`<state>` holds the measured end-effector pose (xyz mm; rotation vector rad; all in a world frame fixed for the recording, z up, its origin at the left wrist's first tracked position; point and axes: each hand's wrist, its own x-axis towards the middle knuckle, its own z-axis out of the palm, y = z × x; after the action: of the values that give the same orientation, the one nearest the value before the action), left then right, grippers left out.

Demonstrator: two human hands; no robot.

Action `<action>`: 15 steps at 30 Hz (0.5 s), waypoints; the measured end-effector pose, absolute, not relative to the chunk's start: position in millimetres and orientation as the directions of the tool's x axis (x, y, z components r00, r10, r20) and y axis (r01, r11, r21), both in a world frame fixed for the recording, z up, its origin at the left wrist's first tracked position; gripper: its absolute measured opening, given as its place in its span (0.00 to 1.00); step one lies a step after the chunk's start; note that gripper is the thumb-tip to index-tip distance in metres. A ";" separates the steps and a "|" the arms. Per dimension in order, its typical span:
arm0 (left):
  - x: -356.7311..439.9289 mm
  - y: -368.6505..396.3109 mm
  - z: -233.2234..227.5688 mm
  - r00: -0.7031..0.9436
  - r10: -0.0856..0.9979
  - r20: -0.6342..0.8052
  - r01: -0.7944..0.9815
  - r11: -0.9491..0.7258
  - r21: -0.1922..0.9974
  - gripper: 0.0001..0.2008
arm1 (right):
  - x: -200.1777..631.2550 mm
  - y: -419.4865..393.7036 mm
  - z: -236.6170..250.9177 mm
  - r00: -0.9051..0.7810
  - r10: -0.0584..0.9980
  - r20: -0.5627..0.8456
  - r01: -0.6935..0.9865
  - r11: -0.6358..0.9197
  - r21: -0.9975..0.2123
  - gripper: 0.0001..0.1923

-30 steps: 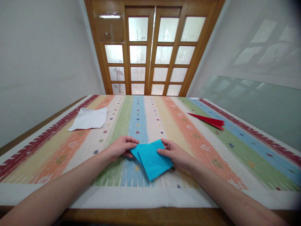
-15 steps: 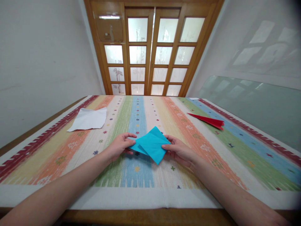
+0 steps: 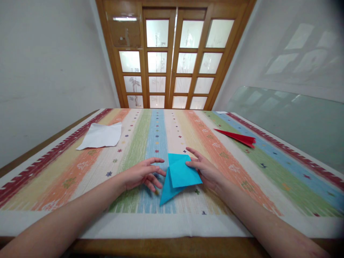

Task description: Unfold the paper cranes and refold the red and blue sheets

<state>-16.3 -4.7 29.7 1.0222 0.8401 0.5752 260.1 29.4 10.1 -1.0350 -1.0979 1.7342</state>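
The folded blue paper (image 3: 178, 177) lay flat on the striped tablecloth (image 3: 242, 168) between both hands. The left hand (image 3: 142, 173) hovered just beside it, fingers spread, holding nothing. The right hand (image 3: 202, 168) pressed fingertips on its right edge. Farther off sat white paper (image 3: 100, 136) and red paper (image 3: 238, 137).

Both bare forearms reach forward from the lower corners and converge toward the middle. The left hand (image 3: 142, 174) lies palm down with its fingers spread loosely and pointing right, gripping nothing. The right hand (image 3: 202, 168) is also flat and open, fingers extended toward the left, fingertips pressing down.
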 end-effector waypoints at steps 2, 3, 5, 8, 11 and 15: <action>-15.4 -3.5 23.9 0.481 0.821 -0.308 0.034 0.333 0.942 0.29 | 259.2 29.1 7.7 -0.370 0.909 -0.191 -0.162 -0.266 -0.950 0.46; -15.3 -3.3 20.6 0.421 0.873 -0.245 0.093 0.227 0.969 0.26 | 258.2 29.0 5.7 -0.383 0.908 -0.169 -0.134 -0.236 -0.963 0.47; -16.2 -4.1 15.9 0.330 0.943 0.025 0.256 -0.115 0.960 0.19 | 255.3 28.7 0.8 -0.381 0.919 -0.098 -0.067 -0.133 -0.989 0.46; -18.2 -7.8 15.7 0.471 0.786 0.401 0.430 -0.601 0.674 0.14 | 249.3 28.0 -6.4 -0.361 0.932 0.020 0.071 0.049 -0.996 0.44; -17.8 -11.1 17.3 0.694 0.597 0.402 0.413 -0.788 0.457 0.20 | 245.8 27.8 -11.3 -0.379 0.921 0.090 0.199 0.176 -0.964 0.42; -14.9 -10.7 10.3 0.819 0.492 0.295 0.354 -0.838 0.414 0.27 | 251.5 28.9 -9.8 -0.397 0.876 0.272 0.382 0.428 -0.819 0.30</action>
<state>-14.9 -10.7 10.3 2.6602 0.6400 0.5642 251.5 28.9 -9.8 -1.0611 -1.9647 0.8782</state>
